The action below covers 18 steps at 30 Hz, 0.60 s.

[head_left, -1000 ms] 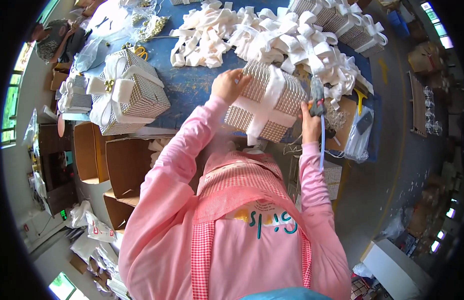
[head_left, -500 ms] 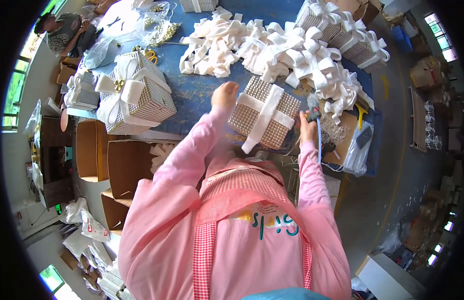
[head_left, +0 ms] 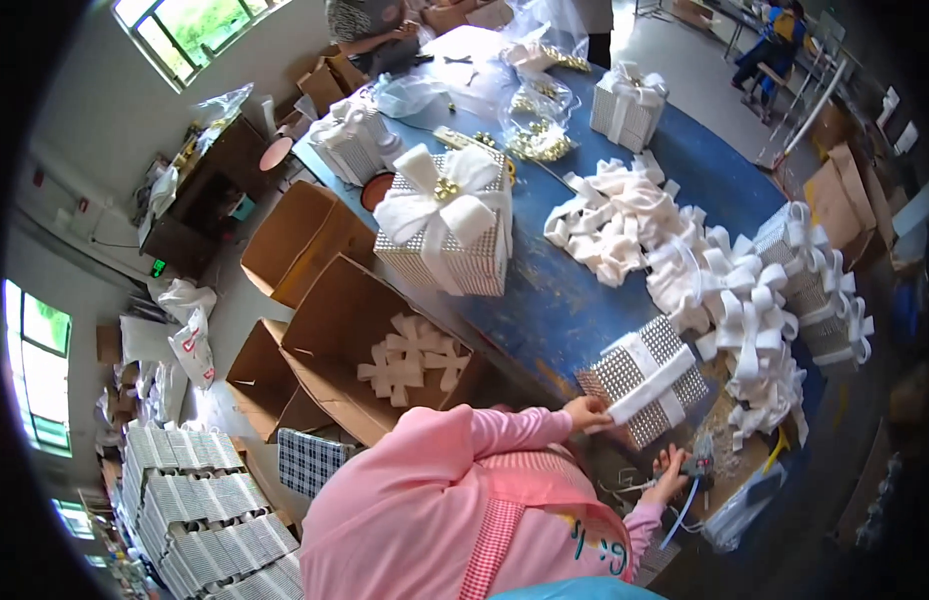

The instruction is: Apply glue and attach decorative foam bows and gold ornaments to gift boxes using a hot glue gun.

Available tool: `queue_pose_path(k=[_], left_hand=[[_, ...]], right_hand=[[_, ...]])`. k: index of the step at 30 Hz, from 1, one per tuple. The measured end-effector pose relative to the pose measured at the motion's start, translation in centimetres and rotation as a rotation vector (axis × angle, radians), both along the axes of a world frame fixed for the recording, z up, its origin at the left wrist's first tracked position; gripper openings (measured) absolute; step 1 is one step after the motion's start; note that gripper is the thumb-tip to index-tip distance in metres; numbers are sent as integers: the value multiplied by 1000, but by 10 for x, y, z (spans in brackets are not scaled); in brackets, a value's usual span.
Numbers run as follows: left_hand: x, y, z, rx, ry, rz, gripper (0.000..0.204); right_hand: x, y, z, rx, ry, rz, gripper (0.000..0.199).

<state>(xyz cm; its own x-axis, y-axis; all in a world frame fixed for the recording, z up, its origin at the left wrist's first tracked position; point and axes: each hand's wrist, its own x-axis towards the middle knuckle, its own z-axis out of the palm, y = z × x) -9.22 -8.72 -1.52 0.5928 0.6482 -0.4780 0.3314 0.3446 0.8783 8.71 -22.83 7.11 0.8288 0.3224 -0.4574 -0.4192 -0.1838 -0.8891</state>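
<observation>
While a person in a pink top [head_left: 404,500] leans in from six o'clock, a silver studded box [head_left: 619,378] crossed with white ribbon [head_left: 646,388] sits at four o'clock, by the edge of a blue table [head_left: 529,320]. At the box's eight o'clock corner, the left hand [head_left: 587,413] touches the ribbon's end; whether its fingers pinch it, I cannot tell. At the box's six o'clock, the right hand [head_left: 666,476] has fingers against a grey glue gun [head_left: 698,464], their grip unclear. White fabric bows [head_left: 749,315] heap at the box's one o'clock; a larger, bow-topped box [head_left: 474,262] stands at ten.
</observation>
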Motion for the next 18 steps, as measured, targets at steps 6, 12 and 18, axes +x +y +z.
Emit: queue_pose_path(k=[6,12,18], left_hand=[[-7,2,18,-19,-54,-35,32],[-23,13,45,39,-75,-202,32],[-25,18,37,128,-17,-230,26]], right_hand=[[-27,-7,13,31,-28,-68,29],[-54,-25,28,30,-87,-144,31],[-61,-41,42,26,-131,-179,30]])
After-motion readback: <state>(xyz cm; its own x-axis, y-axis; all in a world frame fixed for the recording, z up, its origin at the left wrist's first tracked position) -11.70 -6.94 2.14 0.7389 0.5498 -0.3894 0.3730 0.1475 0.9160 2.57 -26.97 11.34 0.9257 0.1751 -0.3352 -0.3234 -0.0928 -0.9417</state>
